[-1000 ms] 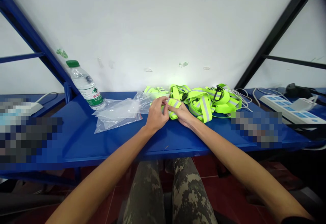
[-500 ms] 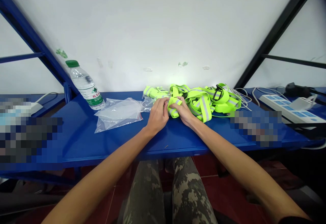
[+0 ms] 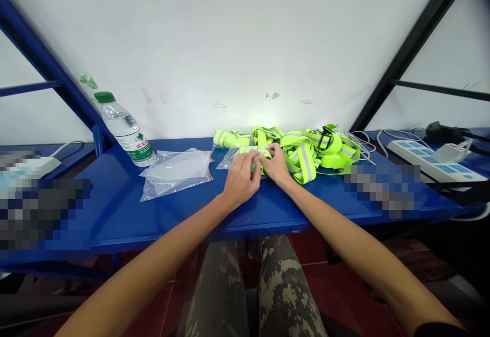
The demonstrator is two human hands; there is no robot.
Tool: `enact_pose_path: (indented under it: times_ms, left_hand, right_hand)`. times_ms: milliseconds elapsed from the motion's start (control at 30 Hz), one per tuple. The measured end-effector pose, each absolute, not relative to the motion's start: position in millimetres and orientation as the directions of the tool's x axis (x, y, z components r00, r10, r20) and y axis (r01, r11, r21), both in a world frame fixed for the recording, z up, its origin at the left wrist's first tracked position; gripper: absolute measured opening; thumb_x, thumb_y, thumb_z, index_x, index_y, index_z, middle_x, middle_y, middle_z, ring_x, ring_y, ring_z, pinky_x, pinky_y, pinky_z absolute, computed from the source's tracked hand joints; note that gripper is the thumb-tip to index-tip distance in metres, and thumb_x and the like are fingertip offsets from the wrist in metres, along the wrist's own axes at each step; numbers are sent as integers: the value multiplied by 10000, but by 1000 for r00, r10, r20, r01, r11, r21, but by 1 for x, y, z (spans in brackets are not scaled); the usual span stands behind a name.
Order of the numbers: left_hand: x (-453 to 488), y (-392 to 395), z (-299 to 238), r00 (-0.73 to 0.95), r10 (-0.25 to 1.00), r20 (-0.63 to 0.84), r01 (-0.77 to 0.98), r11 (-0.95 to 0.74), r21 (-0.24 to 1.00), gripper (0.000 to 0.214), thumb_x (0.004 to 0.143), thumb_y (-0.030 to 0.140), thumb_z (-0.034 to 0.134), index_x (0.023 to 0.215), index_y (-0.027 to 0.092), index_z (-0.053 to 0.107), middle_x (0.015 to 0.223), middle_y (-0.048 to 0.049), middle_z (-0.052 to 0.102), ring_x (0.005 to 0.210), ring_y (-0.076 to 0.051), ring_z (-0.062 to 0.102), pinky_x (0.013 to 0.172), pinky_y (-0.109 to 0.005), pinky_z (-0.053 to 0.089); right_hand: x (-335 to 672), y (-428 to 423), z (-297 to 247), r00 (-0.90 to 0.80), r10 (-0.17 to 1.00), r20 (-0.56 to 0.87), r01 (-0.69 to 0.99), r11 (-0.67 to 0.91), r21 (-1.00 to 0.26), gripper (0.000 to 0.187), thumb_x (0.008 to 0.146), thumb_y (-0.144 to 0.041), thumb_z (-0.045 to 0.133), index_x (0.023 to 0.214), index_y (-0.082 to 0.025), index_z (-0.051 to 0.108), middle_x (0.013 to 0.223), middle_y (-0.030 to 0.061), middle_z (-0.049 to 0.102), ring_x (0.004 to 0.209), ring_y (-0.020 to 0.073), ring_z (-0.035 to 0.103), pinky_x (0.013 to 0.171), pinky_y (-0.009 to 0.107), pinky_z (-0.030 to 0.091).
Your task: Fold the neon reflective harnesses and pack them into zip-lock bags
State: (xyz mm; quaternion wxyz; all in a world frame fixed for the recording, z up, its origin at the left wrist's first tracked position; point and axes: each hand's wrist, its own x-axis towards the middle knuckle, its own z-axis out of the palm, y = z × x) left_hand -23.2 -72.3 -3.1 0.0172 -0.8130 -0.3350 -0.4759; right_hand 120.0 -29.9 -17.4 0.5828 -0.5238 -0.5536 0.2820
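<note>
My left hand (image 3: 241,178) and my right hand (image 3: 276,166) meet at the middle of the blue table (image 3: 184,214), both pinched on a folded neon-yellow reflective strap (image 3: 255,151). The fingers of both hands curl round it, and part of it is hidden under them. Just behind and to the right lies a tangled heap of the same reflective straps (image 3: 306,148) with grey stripes and a black buckle. A small clear bag (image 3: 226,159) lies by my left fingers.
Clear zip bags (image 3: 174,171) lie left of my hands. A water bottle (image 3: 122,130) with a green cap stands at the back left. White cables (image 3: 362,143) and a power strip (image 3: 432,161) lie at the right. Dark frame bars slant at both sides.
Both hands have turned and worked the folded strap, shifting slightly right and back toward the heap. The clear bag by the left hand has shifted a little.
</note>
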Motion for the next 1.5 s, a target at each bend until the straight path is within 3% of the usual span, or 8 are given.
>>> enact_pose_path:
  times_ms: [133,300,433,733,900,1200,1367,1500]
  left_hand:
    - [-25,-68,-5,297,609,736,617,-710,338,642,806,478,701,1301,171,430,1254,-151,569,1182,-300,522,1032,-463,423]
    - [-32,-56,-9,293,647,704,671,-663,330,391,854,328,635,1187,168,507,1184,-130,589,1132,-281,531,1014,-442,425]
    - [-36,-49,-11,234,666,708,699,-622,354,292,838,229,607,1111,172,519,1108,-107,608,1078,-268,543,981,-417,443]
    - [-34,-58,-9,198,663,722,766,-565,308,364,722,50,562,1054,195,529,1113,-108,542,1095,-287,504,957,-426,443]
    - [-32,-61,-5,249,628,738,739,-615,274,257,811,254,634,1040,189,536,1053,-96,579,1050,-272,532,938,-406,446]
    - [-34,-58,-4,220,737,639,796,-514,319,139,818,113,496,916,196,551,765,-30,601,764,-195,579,694,-314,416]
    - [-29,-60,-4,246,752,612,806,-509,302,125,849,290,567,936,203,546,797,-33,627,776,-199,598,668,-307,404]
    - [-30,-58,-4,330,763,556,819,-524,234,127,877,314,553,947,209,551,826,-40,650,779,-208,611,647,-310,404]
  right_hand:
    - [121,-32,-17,224,917,329,182,292,-939,361,670,-422,731,869,-238,492,738,-23,601,611,149,535,574,278,419]
    - [127,-38,-9,109,976,190,-67,198,-978,357,643,-391,757,900,-211,588,795,-19,619,675,128,566,589,243,451]
    - [131,-41,-5,-8,995,103,-211,99,-972,529,582,-291,782,1081,-219,618,911,-5,659,769,145,621,617,249,507]
    - [121,-36,-13,72,967,243,-41,246,-968,446,503,-386,870,788,-176,599,746,-18,590,595,125,585,506,263,514]
    - [122,-35,-16,91,949,303,29,302,-953,427,583,-427,831,723,-210,491,652,-45,555,498,110,551,467,257,492]
    - [121,-48,-5,5,944,331,98,329,-939,336,752,-370,670,1002,-240,488,678,-75,544,470,112,574,459,237,493]
    - [119,-49,-9,16,911,412,190,402,-896,182,766,-300,600,909,-226,513,676,-57,543,446,83,516,416,199,420]
    - [122,-44,-12,18,942,336,83,333,-939,209,737,-324,629,854,-231,484,641,-62,560,422,110,554,408,232,470]
